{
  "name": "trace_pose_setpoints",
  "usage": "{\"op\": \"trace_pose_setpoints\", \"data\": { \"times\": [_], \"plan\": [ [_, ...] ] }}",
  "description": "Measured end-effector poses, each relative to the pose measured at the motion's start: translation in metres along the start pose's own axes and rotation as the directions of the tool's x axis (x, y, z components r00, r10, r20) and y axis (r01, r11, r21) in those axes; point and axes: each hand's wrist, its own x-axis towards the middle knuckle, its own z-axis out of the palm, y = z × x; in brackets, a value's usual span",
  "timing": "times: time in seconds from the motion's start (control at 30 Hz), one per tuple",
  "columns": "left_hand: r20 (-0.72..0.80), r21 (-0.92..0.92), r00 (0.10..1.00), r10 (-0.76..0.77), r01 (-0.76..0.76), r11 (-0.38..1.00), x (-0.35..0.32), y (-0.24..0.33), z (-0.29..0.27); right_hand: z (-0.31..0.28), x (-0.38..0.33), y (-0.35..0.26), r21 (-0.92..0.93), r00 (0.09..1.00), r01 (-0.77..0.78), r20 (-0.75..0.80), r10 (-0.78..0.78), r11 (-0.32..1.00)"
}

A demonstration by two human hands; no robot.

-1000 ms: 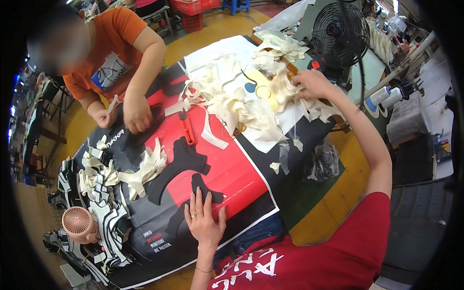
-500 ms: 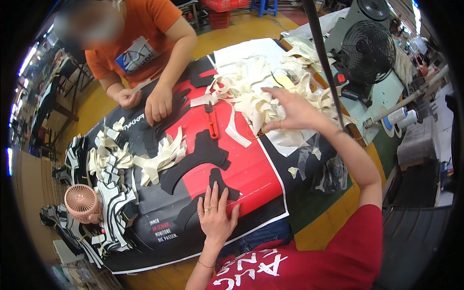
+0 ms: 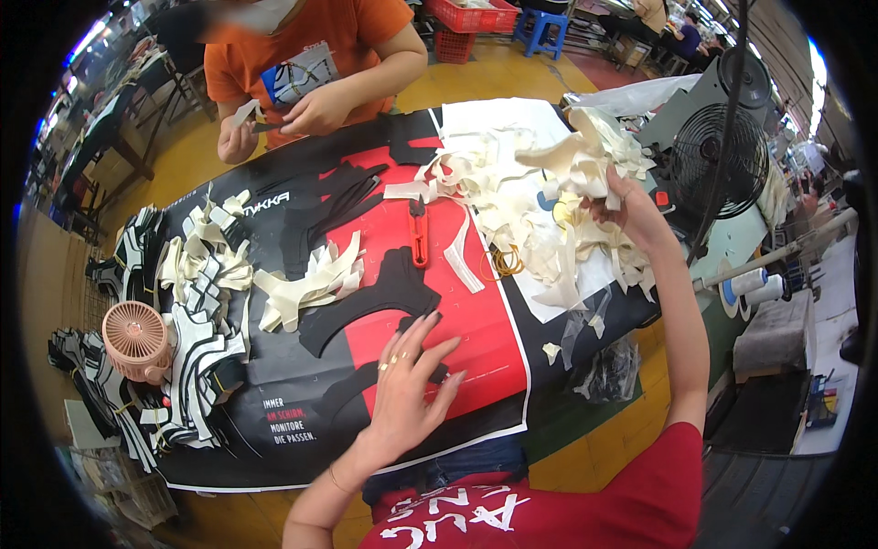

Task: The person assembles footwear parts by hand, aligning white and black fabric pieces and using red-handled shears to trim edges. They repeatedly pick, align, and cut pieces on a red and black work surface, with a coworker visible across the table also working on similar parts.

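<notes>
My left hand (image 3: 407, 389) lies over a black curved fabric piece (image 3: 346, 390) at the near side of the table, fingers spread, partly hiding it. Just beyond it rests another black cut piece (image 3: 395, 291). At the right, my right hand (image 3: 629, 212) grips cream fabric pieces (image 3: 578, 163) and lifts them above a loose pile of cream scraps (image 3: 549, 247); its fingertips are partly hidden. Across the table, a co-worker in orange holds a pale strip (image 3: 245, 113) and a small dark piece with both hands.
A red cutter (image 3: 418, 236) and rubber bands (image 3: 505, 263) lie mid-table. At left stand a pink fan (image 3: 137, 340) and piles of black-and-white pieces (image 3: 194, 357). Another cream stack (image 3: 311, 284) sits centre-left. A black fan (image 3: 718, 165) and thread spools (image 3: 757, 291) are at right.
My right hand has moved right and taken hold of cream pieces, raising them. My left hand's fingers have shifted over the black piece. The co-worker's hands have drawn back from the table.
</notes>
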Motion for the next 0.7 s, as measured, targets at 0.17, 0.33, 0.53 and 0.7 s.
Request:
{"op": "trace_pose_setpoints", "data": {
  "times": [0.17, 0.33, 0.53, 0.7],
  "plan": [
    [0.029, -0.053, 0.985, 0.172, -0.17, 0.984, 0.072, -0.006, 0.009, -0.005, -0.01, 0.011, 0.008, 1.0, 0.029, 0.01, -0.029, 1.0],
    [0.123, 0.094, 0.972, 0.199, -0.211, 0.973, 0.131, -0.032, 0.036, -0.008, 0.006, 0.022, -0.784, 0.756, 0.152, -0.3, -0.582, 0.602],
    [0.165, 0.316, 0.966, 0.197, -0.241, 0.917, 0.173, -0.052, 0.076, 0.045, 0.033, 0.048, -0.901, 0.749, 0.309, 0.032, -0.662, 0.306],
    [0.247, 0.4, 0.962, 0.113, -0.207, 0.893, 0.171, -0.062, 0.09, 0.064, 0.062, 0.057, -0.82, 0.899, 0.215, -0.046, -0.435, 0.531]
  ]
}}
